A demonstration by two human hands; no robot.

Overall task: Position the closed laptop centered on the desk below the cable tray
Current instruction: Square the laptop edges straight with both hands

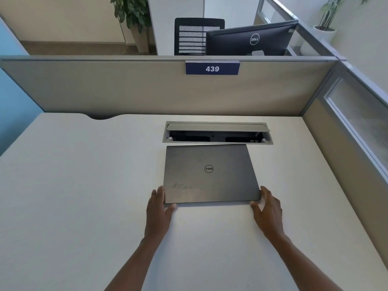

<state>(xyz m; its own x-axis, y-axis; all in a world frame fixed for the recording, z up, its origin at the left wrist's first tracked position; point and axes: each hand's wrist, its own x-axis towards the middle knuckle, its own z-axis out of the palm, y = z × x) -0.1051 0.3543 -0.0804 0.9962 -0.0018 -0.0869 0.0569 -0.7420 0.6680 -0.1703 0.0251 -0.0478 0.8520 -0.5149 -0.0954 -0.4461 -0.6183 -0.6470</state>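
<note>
Head view: the closed laptop (211, 173) lies flat on the pale tabletop (84, 185), its far edge just short of the cable tray (217, 133) and roughly lined up under it, though it looks turned a touch askew. The left hand (159, 208) cups the near left corner and the right hand (267, 211) the near right corner, fingers along the sides and thumbs at the front edge, both loosely grasping the laptop rather than clenched. It is likely a stiff, fairly heavy slab with a smooth lid that would slide easily on this surface, so holding the edges at two corners, as here, should steer it best; lifting by one corner risks a slip. The tray is recessed, its lid (217, 126) tipped open; inside is dark, with what may be sockets, too dim to tell.
</note>
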